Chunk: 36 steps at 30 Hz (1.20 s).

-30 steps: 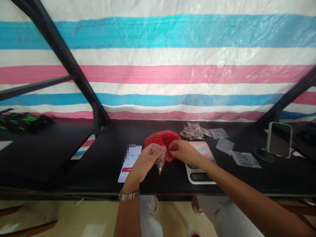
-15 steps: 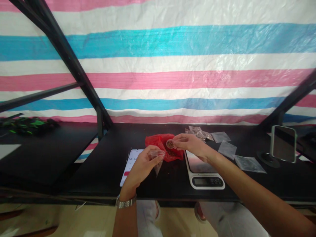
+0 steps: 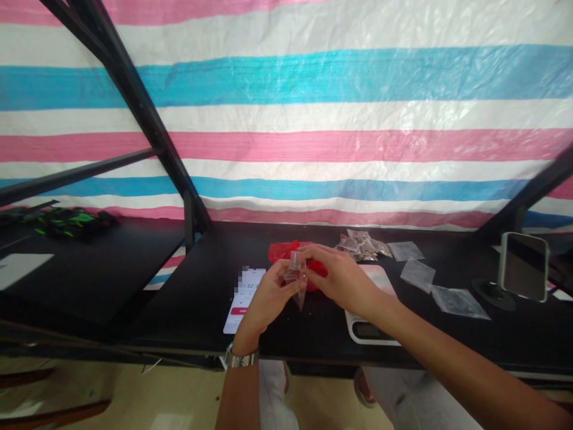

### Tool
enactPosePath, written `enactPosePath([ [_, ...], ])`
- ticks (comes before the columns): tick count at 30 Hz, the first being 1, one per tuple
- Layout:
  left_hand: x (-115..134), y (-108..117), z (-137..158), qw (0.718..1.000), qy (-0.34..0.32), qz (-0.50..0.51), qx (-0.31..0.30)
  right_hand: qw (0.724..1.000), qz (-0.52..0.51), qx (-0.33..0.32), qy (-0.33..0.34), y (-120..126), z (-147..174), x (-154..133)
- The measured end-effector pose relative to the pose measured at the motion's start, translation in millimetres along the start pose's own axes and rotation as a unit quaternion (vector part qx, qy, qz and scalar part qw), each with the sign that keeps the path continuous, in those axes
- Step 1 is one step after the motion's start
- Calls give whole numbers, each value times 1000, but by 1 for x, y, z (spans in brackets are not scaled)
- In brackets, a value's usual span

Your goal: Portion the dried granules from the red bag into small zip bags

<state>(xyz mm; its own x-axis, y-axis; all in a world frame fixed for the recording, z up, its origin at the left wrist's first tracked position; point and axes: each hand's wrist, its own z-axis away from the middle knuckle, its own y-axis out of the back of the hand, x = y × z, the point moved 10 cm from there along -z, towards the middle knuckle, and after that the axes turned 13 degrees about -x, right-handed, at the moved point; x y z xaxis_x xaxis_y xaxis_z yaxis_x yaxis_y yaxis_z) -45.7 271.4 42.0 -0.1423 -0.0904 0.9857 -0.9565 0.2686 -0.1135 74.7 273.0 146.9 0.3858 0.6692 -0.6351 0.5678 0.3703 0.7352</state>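
My left hand (image 3: 274, 294) is closed on a small clear plastic bag (image 3: 301, 297), whose pointed lower end hangs over the black table. Just above the bag's mouth, my right hand (image 3: 339, 279) pinches a small clear plastic cup (image 3: 295, 261), tipped over toward the bag. What is inside the cup cannot be made out now. Behind both hands lies a red plastic bag (image 3: 281, 251), partly covered by my fingers. A white digital scale (image 3: 372, 338) sits under my right wrist, its plate partly hidden.
Left of my hands lies a phone (image 3: 244, 298) with a timer showing. Several filled clear bags (image 3: 364, 246) are piled behind the scale. Flat clear bags (image 3: 418, 275) lie to the right, beside a phone on a stand (image 3: 523, 269). Black metal bars (image 3: 138, 101) frame the table.
My right hand has moved the cup from over the red bag, left and toward me, to the clear bag's mouth, and tipped it. The view has shifted slightly.
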Motion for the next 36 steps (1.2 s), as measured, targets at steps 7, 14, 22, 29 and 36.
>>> enactPosePath([
  [7,-6,9,2,1000,7,8,8,999,10,51,-15,16,0,7],
  [14,-13,10,9,996,65,-52,-35,975,123,-26,-182,-3,-5,74],
  [22,-17,5,14,989,94,-87,-70,920,291,-90,-248,-29,-13,95],
  [29,-13,8,12,988,93,-102,-67,968,166,-42,-182,-35,-20,89],
  [36,-15,15,13,990,99,-93,-41,933,218,-40,-284,-24,-3,114],
])
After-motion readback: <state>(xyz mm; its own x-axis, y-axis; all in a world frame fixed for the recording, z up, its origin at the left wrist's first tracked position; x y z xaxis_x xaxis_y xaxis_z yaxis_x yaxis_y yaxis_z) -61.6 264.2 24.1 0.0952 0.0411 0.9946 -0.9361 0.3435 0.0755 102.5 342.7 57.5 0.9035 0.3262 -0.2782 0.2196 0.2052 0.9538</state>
